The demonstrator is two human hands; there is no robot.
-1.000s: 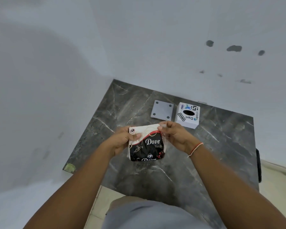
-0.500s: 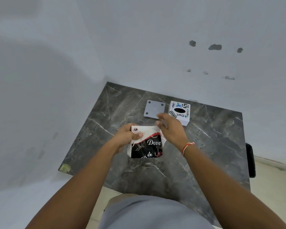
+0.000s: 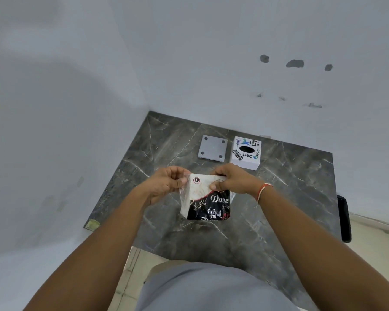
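Observation:
A plastic-wrapped pack (image 3: 208, 202) printed black, white and red with the word Dove is held above the dark marble table (image 3: 290, 198). My left hand (image 3: 167, 184) pinches the clear wrapper at the pack's upper left edge. My right hand (image 3: 233, 179) grips the pack's top right corner, thumb on its white face. A white tissue box (image 3: 246, 153) with stickers and an oval hole in its top stands behind the hands. A grey square plate (image 3: 212, 148) with a hole near each corner lies to the left of that box.
White walls close the table's left and back sides, meeting at a corner. A black object (image 3: 344, 218) hangs at the table's right edge. A pale tiled floor shows to the right and below the near edge. My grey-clad lap fills the bottom.
My right hand, lifted off the pack half a second ago, has come back onto its top right corner. My left hand has shifted from the top left corner to the wrapper's left edge.

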